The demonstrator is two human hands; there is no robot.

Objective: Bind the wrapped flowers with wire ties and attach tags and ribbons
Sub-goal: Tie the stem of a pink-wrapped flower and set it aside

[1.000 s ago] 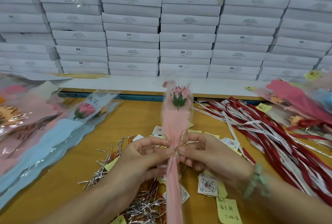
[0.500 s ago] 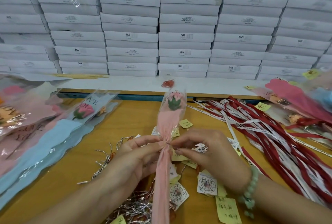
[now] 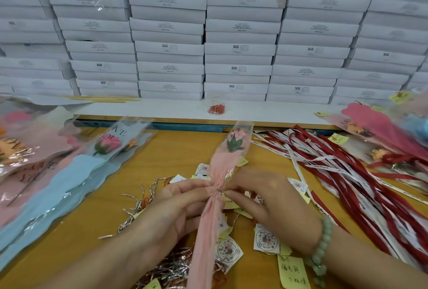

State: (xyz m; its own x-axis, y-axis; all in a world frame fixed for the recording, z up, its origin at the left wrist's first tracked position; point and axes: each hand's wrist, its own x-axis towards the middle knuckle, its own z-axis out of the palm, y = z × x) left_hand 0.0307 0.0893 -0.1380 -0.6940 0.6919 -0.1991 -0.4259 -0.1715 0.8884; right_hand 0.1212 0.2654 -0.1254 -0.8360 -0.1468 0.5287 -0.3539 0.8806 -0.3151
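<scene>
I hold the wrapped flower [image 3: 222, 166] lifted over the middle of the table [image 3: 176, 149], bud towards the far edge, stem end running off past the near edge. My left hand [image 3: 176, 214] pinches the gathered neck of the wrap, and my right hand [image 3: 266, 200] pinches the wire tie [image 3: 218, 191] at that same neck. The risks, as I judge them: the thin tie slips from my fingertips before it is twisted tight and the gather springs open, or over-twisting tears the clear film. Tags [image 3: 266, 239] lie by the near edge, ribbons [image 3: 347, 184] towards the right edge
</scene>
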